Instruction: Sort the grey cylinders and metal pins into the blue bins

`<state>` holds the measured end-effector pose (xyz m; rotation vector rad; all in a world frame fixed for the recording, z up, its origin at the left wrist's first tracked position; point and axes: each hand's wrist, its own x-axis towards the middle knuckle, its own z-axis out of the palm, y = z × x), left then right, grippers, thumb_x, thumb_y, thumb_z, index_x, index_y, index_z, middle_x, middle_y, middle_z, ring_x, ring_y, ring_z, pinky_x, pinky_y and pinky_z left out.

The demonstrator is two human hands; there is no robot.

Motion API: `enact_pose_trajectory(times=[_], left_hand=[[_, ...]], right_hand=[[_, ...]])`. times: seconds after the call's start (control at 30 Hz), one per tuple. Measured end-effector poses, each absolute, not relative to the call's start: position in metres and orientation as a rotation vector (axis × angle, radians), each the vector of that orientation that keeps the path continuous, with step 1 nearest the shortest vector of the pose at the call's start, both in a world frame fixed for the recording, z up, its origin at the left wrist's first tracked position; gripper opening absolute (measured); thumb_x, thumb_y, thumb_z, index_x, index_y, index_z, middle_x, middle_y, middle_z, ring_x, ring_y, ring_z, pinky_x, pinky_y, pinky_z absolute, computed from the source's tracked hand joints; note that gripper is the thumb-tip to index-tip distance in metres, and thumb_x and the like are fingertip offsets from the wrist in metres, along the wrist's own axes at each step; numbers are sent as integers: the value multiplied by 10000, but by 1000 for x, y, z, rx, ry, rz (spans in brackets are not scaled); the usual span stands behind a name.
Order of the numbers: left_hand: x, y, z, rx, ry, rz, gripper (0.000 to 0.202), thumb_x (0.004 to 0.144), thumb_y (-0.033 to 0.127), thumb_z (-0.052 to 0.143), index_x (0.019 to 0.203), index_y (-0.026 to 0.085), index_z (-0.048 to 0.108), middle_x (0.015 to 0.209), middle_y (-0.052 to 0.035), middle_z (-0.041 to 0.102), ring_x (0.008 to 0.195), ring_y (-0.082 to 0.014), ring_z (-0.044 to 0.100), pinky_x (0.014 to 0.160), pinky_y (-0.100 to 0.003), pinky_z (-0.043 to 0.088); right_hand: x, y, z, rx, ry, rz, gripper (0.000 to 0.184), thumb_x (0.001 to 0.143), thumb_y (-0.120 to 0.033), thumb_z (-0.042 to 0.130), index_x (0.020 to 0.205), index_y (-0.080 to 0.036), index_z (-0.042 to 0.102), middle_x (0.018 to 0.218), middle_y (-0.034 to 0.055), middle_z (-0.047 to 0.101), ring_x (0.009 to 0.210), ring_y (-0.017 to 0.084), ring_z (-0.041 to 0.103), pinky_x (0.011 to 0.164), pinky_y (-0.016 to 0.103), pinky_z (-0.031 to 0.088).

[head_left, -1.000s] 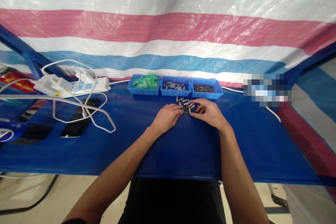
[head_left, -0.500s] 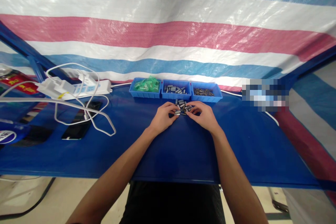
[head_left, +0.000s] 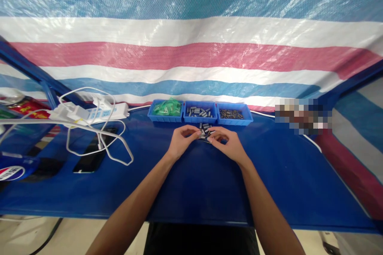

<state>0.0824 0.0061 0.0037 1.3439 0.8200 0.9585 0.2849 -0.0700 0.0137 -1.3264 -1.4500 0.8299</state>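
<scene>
Both my hands rest on the blue table [head_left: 209, 183], fingertips meeting at a small heap of grey metal sleeves [head_left: 205, 129]. My left hand [head_left: 181, 142] has its fingers curled in a pinch on one grey sleeve at the heap's near edge. My right hand [head_left: 226, 146] is also pinched, fingertips pressed together against the left ones; what it holds is too small to name. Behind the heap stand three blue bins: one with green parts [head_left: 165, 110], one with grey sleeves [head_left: 200, 112], one with thin dark pins [head_left: 233, 114].
A white power strip [head_left: 103, 111] with plugs and looping white cables [head_left: 98, 143] lies at the left, over a dark phone [head_left: 92, 155]. A blue-and-white round object [head_left: 13, 171] sits at the far left edge. A striped tarp hangs behind the table.
The view has tilted up, so everything sits lower in the frame. Both hands have drawn slightly toward me from over the heap, fingertips coming together in a pinch.
</scene>
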Motion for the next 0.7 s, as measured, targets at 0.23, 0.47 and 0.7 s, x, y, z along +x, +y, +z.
enact_pose_trajectory(times=[0.23,0.47,0.7], left_hand=[[83,4,6,1237,783,896,396,725,481,901,866,146,744,830,-53,775,729,-180,737,758,-344,645],[86,2,6,1194,745,860,371,731,462,904,849,151,740,794,-41,761,707,-171,731,755,-337,641],[84,4,1,1385,808,906,323,859,478,790,918,163,750,875,-61,778,792,-204,752,781,-339,637]], right_hand=[[271,-68,13,-1209,-1267,1079,321,832,-436,818,1057,-208,789,830,48,794,656,191,727,655,332,594],[269,-64,13,-1158,-1116,1186,300,789,-438,858,984,-216,801,773,32,781,635,189,725,644,335,605],[268,-62,9,-1214,-1109,1119,300,781,-471,858,932,-222,786,800,34,773,640,190,711,631,341,618]])
